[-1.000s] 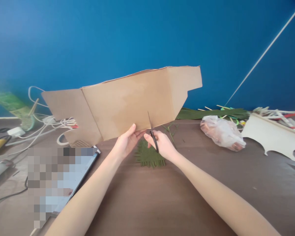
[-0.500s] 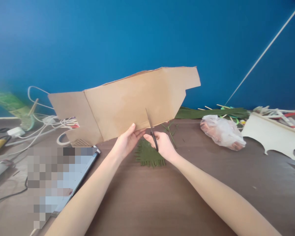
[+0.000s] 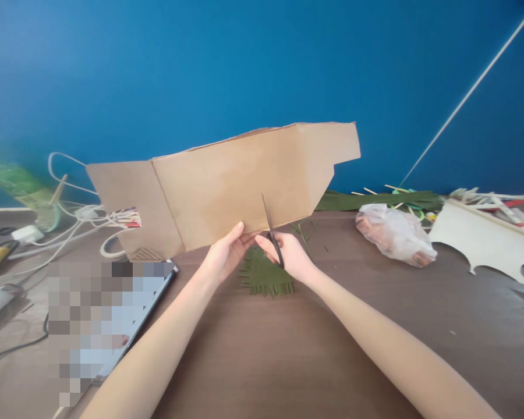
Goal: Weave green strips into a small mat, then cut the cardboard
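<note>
A large folded sheet of brown cardboard is held upright above the brown table. My left hand pinches its lower edge, thumb in front. Just to the right, my right hand grips black scissors, whose blade points up across the cardboard's bottom edge. A green fringed paper piece lies on the table under both hands.
A tablet lies at the left front. White cables and a charger are at the back left. A plastic bag, green paper strips and a cut white board lie to the right. A blue wall stands behind.
The cardboard has shifted slightly and tilted a little. The scissors blade stays across its lower edge. Both hands have barely moved.
</note>
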Demonstrator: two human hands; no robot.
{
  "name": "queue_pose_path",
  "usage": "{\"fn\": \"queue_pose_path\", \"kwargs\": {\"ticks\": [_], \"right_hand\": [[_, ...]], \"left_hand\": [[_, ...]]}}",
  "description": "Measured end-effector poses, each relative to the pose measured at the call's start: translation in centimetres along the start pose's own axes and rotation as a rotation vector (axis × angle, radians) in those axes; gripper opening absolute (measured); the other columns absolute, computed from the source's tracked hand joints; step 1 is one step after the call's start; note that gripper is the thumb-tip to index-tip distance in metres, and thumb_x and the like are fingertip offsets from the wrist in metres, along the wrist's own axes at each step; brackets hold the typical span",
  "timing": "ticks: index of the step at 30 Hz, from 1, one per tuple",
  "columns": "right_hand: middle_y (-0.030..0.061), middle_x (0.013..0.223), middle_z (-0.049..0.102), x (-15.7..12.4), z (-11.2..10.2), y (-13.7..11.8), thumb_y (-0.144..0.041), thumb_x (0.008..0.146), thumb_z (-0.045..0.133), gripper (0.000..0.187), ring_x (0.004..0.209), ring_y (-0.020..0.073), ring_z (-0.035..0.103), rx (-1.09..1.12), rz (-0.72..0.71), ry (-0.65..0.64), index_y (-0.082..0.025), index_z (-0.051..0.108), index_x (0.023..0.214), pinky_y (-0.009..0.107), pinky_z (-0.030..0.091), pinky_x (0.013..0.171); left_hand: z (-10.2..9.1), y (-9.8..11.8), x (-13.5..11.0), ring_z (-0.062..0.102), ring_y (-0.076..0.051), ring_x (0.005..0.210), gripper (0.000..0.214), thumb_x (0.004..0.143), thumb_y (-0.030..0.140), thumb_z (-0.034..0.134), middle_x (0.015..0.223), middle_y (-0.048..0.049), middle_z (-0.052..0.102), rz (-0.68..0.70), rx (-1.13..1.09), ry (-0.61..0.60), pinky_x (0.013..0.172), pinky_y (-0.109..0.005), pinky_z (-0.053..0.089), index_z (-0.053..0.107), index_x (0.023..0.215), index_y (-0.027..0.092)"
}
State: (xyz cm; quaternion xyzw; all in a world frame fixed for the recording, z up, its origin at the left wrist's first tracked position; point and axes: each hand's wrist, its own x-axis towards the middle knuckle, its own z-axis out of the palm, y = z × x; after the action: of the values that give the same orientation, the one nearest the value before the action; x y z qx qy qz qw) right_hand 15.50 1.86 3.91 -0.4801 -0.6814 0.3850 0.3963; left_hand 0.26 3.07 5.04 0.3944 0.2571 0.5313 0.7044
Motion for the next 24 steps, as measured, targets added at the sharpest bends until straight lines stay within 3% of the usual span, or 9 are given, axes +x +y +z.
{"fn": "queue_pose_path", "kwargs": {"ticks": [5,10,16,20,24], "right_hand": [[-0.0011,0.052,0.048,0.2,-0.8,-0.3,-0.058,0.076,0.05,0.044,0.052,0.012,0.046,-0.035,0.001,-0.041,-0.019,0.046,0.056,0.026,0.037,0.057],[0.0003,0.056,0.05,0.4,-1.1,-0.5,-0.058,0.079,0.046,0.046,0.059,0.0134,0.049,-0.028,-0.022,-0.08,-0.018,0.049,0.056,0.026,0.038,0.06],[0.0027,0.069,0.057,0.6,-1.2,-0.3,-0.056,0.08,0.046,0.044,0.066,0.0135,0.05,0.016,-0.067,-0.111,-0.014,0.059,0.077,0.026,0.04,0.064],[0.0034,0.068,0.059,0.6,-1.2,0.0,-0.058,0.08,0.046,0.047,0.065,0.0145,0.052,-0.025,-0.055,-0.082,-0.014,0.062,0.08,0.026,0.04,0.062],[0.0032,0.061,0.058,0.6,-1.1,0.2,-0.059,0.076,0.05,0.047,0.06,0.0148,0.054,-0.064,-0.029,-0.025,-0.014,0.062,0.069,0.025,0.039,0.057]], "left_hand": [[-0.1,-0.4,-0.1,0.059,-0.025,0.107,0.025,0.085,0.026,0.053,0.106,-0.0116,0.068,0.029,0.018,-0.079,0.097,-0.035,0.042,0.069,0.095,0.011],[-0.3,-0.6,-0.1,0.063,-0.022,0.1,0.023,0.083,0.025,0.055,0.103,-0.0108,0.069,0.014,-0.002,-0.046,0.092,-0.032,0.045,0.069,0.095,0.011],[-0.3,-0.8,-0.1,0.063,-0.021,0.097,0.024,0.083,0.026,0.056,0.101,-0.01,0.07,-0.011,-0.016,-0.016,0.089,-0.03,0.045,0.069,0.096,0.011],[-0.1,-0.8,-0.1,0.062,-0.022,0.1,0.023,0.082,0.026,0.056,0.101,-0.01,0.07,-0.011,-0.032,-0.032,0.093,-0.033,0.043,0.069,0.094,0.011],[0.0,-0.7,-0.2,0.062,-0.023,0.102,0.023,0.083,0.027,0.056,0.101,-0.0099,0.07,0.0,-0.034,-0.054,0.094,-0.033,0.043,0.069,0.093,0.011]]}}
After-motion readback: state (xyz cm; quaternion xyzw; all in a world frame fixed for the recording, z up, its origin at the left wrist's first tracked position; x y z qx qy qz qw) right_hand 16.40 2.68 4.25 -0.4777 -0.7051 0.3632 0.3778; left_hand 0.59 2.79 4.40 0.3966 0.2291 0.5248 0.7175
